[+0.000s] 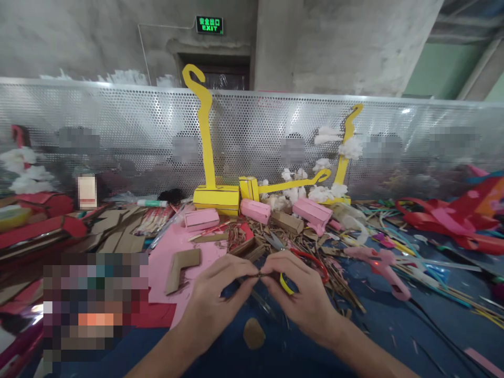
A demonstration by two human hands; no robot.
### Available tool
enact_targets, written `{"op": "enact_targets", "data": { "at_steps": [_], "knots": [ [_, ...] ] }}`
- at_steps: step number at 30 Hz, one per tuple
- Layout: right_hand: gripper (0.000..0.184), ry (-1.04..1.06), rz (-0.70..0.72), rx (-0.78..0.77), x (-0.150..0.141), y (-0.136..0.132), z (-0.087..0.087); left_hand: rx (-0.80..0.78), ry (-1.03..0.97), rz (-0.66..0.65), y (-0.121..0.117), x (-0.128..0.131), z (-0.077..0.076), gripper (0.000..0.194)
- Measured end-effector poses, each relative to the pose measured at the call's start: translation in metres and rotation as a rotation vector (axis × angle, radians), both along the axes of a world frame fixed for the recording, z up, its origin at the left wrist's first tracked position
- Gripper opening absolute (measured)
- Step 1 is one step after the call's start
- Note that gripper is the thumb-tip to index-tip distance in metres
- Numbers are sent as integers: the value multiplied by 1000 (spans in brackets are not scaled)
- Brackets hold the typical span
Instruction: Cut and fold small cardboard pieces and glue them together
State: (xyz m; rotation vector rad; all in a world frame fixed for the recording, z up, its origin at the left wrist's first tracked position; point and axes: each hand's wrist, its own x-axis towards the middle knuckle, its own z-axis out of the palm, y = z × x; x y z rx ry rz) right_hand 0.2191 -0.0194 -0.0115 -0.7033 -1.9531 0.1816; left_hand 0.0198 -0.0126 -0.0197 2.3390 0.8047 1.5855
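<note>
Two hands pinch a small brown piece [260, 274] above the counter [220, 349]

The left hand [214, 294] and right hand [301, 296] meet at their fingertips, the fingers of both closed on the small brown piece, which is too small to make out clearly. Below it, a rounded brown piece [254, 334] lies on the blue surface of the counter. Just beyond the hands are red-handled scissors [277, 242] and a heap of brown scraps [334, 268]. An L-shaped cardboard piece [181, 265] lies on pink sheet [161, 268] to the left; a pink glue gun [380, 268] lies to the right. Farther back, pink blocks [201, 219] sit near a yellow hooked figure [207, 142] that stands upright before a perforated metal panel [134, 115]
</note>
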Motion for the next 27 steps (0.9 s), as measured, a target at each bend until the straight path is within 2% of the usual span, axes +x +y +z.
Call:
{"op": "enact_targets", "data": {
  "at_steps": [12,19,27],
  "knots": [
    [14,-44,-8,-27,-3,-6,-3,-97,-9,-44,-7,2,3,16],
    [16,37,-21,10,-1,-2,1,1,-84,17,-5,2,4,20],
    [17,38,-37,-16,-1,1,2,2,-7,36,-1,0,2,20]
  ]
}}
